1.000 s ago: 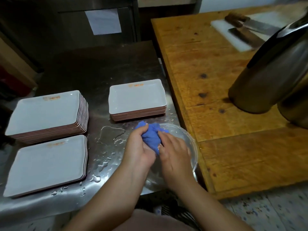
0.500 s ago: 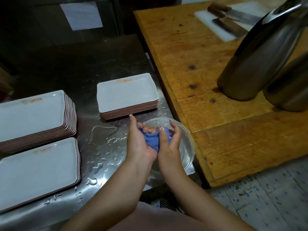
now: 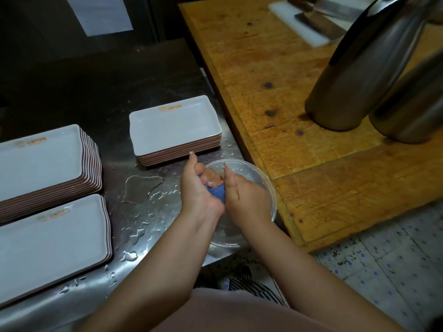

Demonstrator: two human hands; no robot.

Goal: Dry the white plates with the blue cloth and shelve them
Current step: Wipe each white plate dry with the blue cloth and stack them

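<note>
Your counter [image 3: 100,97] carries three stacks of white plates [image 3: 175,125]; the closest lies just beyond your left hand [image 3: 199,190], long axis running left-right. Both hands wring the blue cloth [image 3: 218,191], your right hand [image 3: 247,197] curled round it above the glass bowl [image 3: 266,180].

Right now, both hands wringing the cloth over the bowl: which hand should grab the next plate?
Left, probably. The left hand is on the side of the nearest plate stack and almost at its front edge. The right hand sits over the glass bowl, beside the wooden table, and could keep the blue cloth.
</note>
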